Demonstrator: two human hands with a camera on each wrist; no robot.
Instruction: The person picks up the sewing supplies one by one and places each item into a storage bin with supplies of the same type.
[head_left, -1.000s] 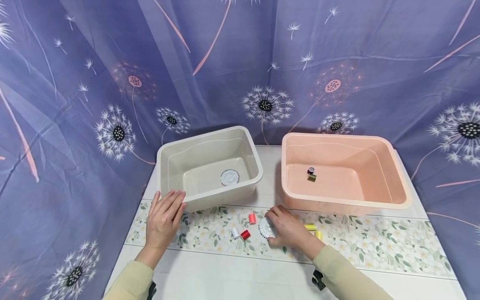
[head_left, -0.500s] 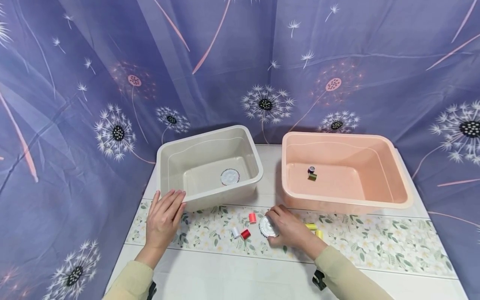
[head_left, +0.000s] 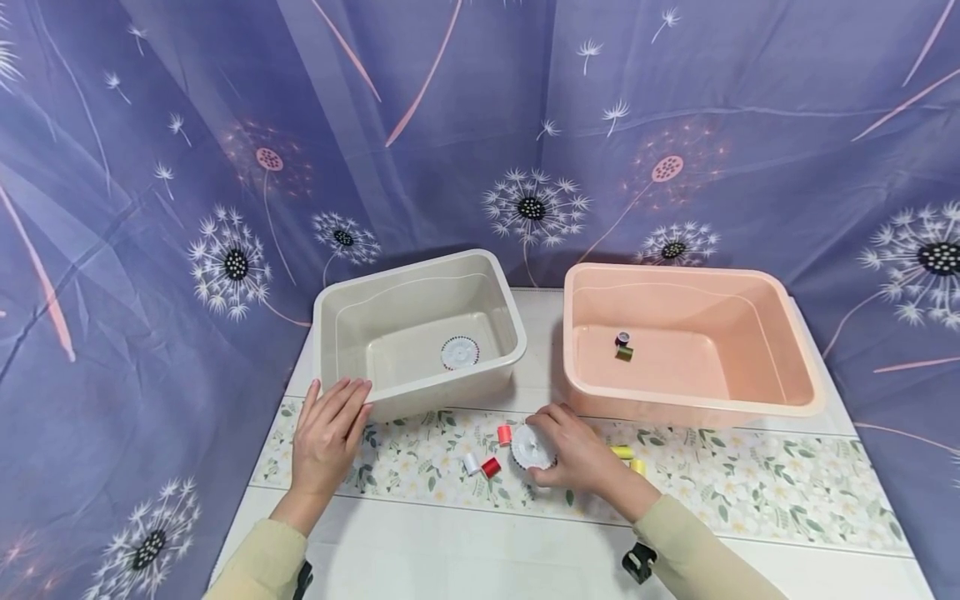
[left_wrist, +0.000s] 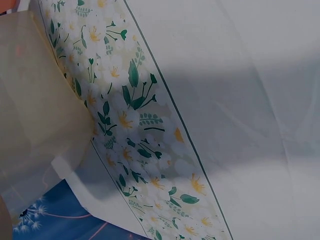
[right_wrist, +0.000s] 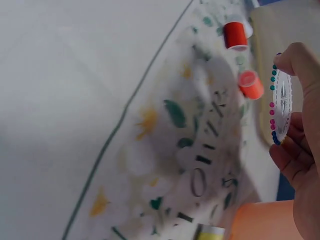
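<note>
My right hand (head_left: 573,454) pinches a white pin wheel (head_left: 531,448) by its edges, thumb on one side and fingers on the other. In the right wrist view the pin wheel (right_wrist: 283,102) stands above the cloth, ringed with teal, pink and blue pin heads. My left hand (head_left: 327,429) rests with its straight fingers on the near left rim of the grey bin (head_left: 423,387). Another pin wheel (head_left: 460,353) lies inside that bin. Beside the right hand are a coral thread spool (head_left: 504,435), a red spool (head_left: 491,468) and a white spool (head_left: 471,465).
A peach bin (head_left: 693,404) stands at the right, holding a dark purple spool (head_left: 622,338) and an olive spool (head_left: 624,353). Two yellow spools, one (head_left: 621,452) above the other (head_left: 637,467), lie by the right wrist. A purple dandelion curtain (head_left: 450,183) hangs behind.
My right hand has lifted the pin wheel slightly from the flowered strip and shifted it a little left. The left hand stays in place on the rim.
</note>
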